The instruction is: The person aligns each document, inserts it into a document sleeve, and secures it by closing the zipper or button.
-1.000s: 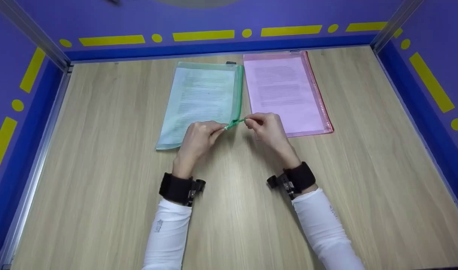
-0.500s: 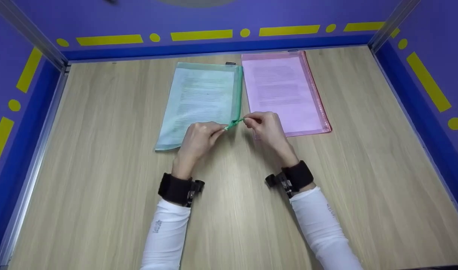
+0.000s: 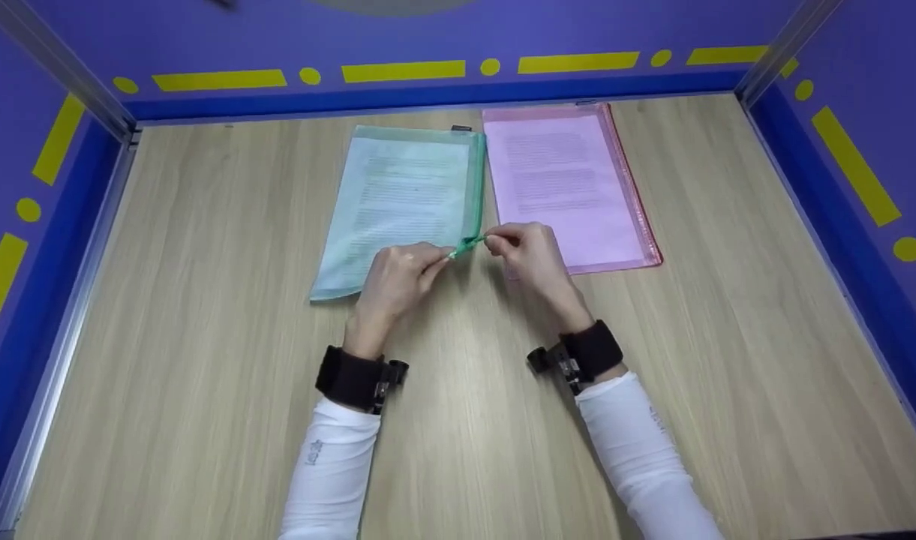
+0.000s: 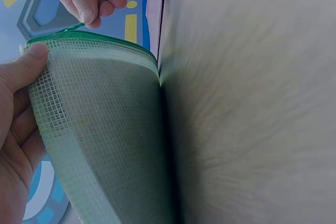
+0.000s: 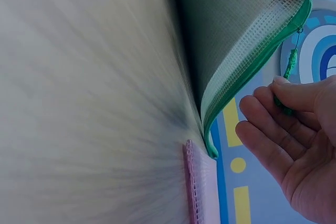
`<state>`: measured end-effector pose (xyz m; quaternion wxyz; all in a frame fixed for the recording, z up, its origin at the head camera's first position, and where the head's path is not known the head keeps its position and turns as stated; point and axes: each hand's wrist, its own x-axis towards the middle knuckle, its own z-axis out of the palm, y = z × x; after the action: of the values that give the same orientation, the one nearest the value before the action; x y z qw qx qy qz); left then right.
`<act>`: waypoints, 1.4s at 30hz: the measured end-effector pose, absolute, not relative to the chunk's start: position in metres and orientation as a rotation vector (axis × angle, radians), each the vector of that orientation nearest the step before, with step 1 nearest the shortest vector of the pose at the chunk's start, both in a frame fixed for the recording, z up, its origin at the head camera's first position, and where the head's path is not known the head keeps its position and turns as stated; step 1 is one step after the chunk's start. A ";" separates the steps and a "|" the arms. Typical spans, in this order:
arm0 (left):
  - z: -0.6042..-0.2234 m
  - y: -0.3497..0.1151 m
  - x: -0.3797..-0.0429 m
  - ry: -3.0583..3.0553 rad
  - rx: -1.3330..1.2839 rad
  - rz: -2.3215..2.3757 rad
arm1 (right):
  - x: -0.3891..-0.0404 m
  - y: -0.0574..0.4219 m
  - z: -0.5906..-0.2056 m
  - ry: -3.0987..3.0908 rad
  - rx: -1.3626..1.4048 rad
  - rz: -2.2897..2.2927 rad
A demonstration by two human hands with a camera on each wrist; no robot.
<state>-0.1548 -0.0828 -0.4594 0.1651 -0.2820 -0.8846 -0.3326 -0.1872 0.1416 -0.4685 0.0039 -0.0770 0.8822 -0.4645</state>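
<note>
A green mesh zipper pouch [image 3: 412, 195] with a printed sheet inside lies on the table, its near right corner lifted. My left hand [image 3: 401, 277] pinches that corner between thumb and fingers, beside the end of the green zipper [image 5: 247, 74]. Between the thumb and index finger of my right hand [image 3: 536, 255] is the green cord zipper pull [image 5: 292, 62], stretched out from the slider near the held corner. In the left wrist view the pouch's near side [image 4: 105, 98] bows up off the tabletop.
A pink zipper pouch [image 3: 563, 187] with a printed sheet lies right of the green one, partly under my right hand. Blue panels [image 3: 397, 97] with yellow marks enclose the back and sides of the wooden table [image 3: 202, 337].
My right hand has shifted very slightly left with the zipper pull. My left hand and the green pouch look unchanged.
</note>
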 end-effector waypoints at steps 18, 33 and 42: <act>-0.449 -0.100 -0.154 -2.466 -0.728 -1.035 | -0.197 0.162 -0.475 2.857 -0.166 -1.410; -0.446 -0.113 -0.155 -2.453 -0.628 -1.063 | -0.205 0.174 -0.476 2.861 -0.081 -1.376; -0.446 -0.120 -0.158 -2.455 -0.584 -1.084 | -0.215 0.181 -0.476 2.902 -0.120 -1.298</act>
<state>-0.1583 -0.1202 -0.4460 0.1961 -0.2084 -0.8765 -0.3871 -0.2147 0.1808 -0.4757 -0.0199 -0.0378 0.9120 -0.4080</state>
